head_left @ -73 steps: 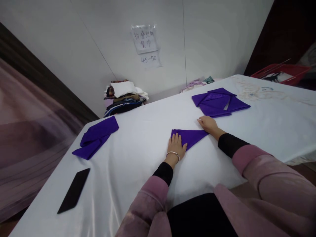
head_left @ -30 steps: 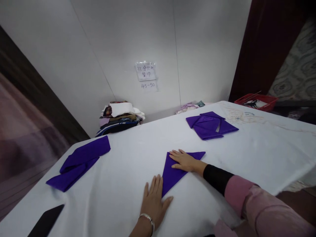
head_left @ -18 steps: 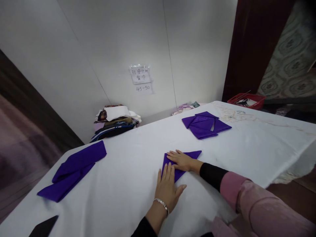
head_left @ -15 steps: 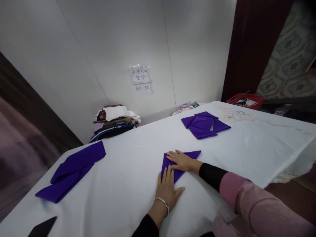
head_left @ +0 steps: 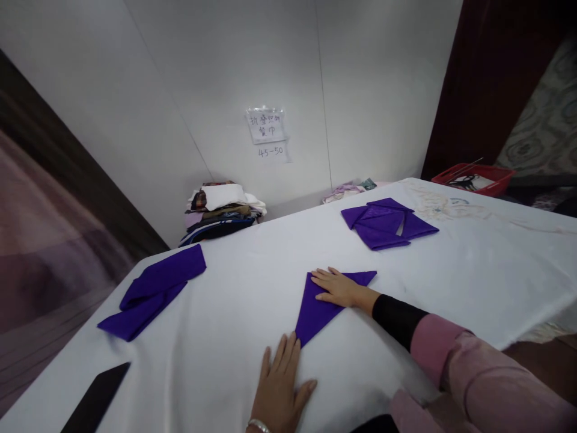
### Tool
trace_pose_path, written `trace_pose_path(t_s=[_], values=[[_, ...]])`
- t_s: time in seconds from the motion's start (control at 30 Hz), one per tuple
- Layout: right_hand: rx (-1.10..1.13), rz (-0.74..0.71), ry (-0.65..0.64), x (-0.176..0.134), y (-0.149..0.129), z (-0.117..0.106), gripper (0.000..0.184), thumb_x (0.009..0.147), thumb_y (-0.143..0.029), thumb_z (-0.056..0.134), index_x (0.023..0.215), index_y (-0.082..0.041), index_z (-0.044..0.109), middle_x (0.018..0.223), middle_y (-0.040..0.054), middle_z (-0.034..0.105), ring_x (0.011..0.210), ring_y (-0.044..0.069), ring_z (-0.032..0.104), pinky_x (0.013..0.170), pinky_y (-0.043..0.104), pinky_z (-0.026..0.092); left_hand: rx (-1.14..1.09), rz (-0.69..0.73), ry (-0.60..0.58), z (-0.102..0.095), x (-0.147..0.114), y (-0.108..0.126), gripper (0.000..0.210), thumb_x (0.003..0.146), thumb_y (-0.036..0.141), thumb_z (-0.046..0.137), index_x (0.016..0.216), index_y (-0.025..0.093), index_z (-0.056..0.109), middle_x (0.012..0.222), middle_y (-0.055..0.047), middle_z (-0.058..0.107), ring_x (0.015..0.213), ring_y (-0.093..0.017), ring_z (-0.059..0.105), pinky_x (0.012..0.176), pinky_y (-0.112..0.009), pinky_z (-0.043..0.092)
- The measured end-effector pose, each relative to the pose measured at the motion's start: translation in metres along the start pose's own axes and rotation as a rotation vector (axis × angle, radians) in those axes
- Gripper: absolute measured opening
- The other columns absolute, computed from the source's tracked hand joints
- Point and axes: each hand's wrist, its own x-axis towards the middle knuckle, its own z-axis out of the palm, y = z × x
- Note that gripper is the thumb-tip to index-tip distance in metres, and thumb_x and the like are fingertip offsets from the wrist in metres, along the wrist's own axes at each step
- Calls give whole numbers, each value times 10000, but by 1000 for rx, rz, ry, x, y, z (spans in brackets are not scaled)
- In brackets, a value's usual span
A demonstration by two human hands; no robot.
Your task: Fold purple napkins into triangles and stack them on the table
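A purple cloth napkin (head_left: 313, 313), folded into a triangle, lies flat on the white tablecloth (head_left: 225, 325) in front of me. My right hand (head_left: 336, 287) rests palm down on its upper part, fingers stretched toward the left corner. Just below the napkin's near corner, my left hand (head_left: 279, 382) lies flat with fingers spread; its fingertips reach that corner. Farther back on the right lie several folded purple napkins (head_left: 378, 231), grouped in a loose ring. More folded purple cloth (head_left: 157, 291) sits at the left, partly overlapping.
A dark flat object (head_left: 97, 400) lies at the table's near left. Behind the table are a stack of folded clothes (head_left: 220, 213), more pale cloth (head_left: 345, 191) and a red basket (head_left: 491, 179). Handwritten paper signs (head_left: 267, 126) hang on the wall.
My left hand has slid down toward me, off the napkin's middle to its near corner. The right hand stays on the napkin. The whole view has shifted slightly.
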Motion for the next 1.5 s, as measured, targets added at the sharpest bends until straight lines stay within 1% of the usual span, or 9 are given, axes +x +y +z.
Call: trace_pose_path(t_s=[0.1,0.2,0.37,0.5,0.83,1.03,1.27,1.4,1.5], values=[[-11,3,-1,0,0,1,742,889,-648,213,1456,-169,243,1512,106,224,1396,233,133,1117,452,64,62,-83,90,-9,-8,-3,601,891,490,386,1406,184,343,1448,-87,371,1348,-299,295,1039,-531,290],[-20,7,2,1,1,3,748,885,-652,223,1454,-168,249,1511,111,221,1393,246,141,1114,466,71,65,-148,126,-27,8,10,603,879,494,415,1389,176,371,1483,-108,300,1376,-314,220,1060,-555,253],[-43,9,4,1,3,5,731,885,-653,219,1448,-190,271,1506,105,239,1392,243,150,1114,468,86,-112,-12,-12,-37,63,39,692,880,555,370,1432,151,265,1520,-99,204,1401,-276,141,1112,-541,190],[-67,6,14,0,4,6,733,886,-649,218,1445,-180,279,1502,111,246,1389,245,165,1113,468,106,-215,-44,-165,-27,82,37,733,887,606,273,1437,122,250,1507,-123,234,1402,-267,139,1120,-530,182],[-85,5,42,0,10,13,703,883,-643,250,1440,-217,297,1495,99,272,1379,257,200,1107,486,126,-273,-116,-253,-44,21,26,712,896,605,256,1452,165,194,1525,-76,192,1407,-237,121,1136,-499,142],[-93,-18,58,-1,18,21,684,888,-632,237,1457,-253,240,1503,64,263,1383,245,186,1111,476,119,-227,-230,-185,-55,6,23,602,919,501,322,1414,159,301,1493,-84,292,1401,-260,144,1127,-530,135],[-80,-21,66,-1,18,20,668,895,-608,256,1451,-238,262,1499,91,271,1378,260,201,1098,500,142,-316,-116,-97,-67,83,41,617,918,504,322,1409,133,288,1506,-98,261,1404,-214,137,1145,-438,134],[-81,-34,57,-2,15,18,630,917,-560,241,1444,-217,281,1492,108,284,1376,260,206,1091,503,153,-319,-141,-147,-49,126,45,739,884,587,316,1422,86,248,1517,-136,209,1406,-258,117,1137,-461,139],[-79,-31,67,-1,13,18,633,921,-546,255,1447,-194,275,1486,125,291,1373,267,216,1090,505,154,-314,-169,-253,-31,134,42,847,849,660,289,1441,62,190,1518,-153,189,1406,-278,102,1135,-474,145]])
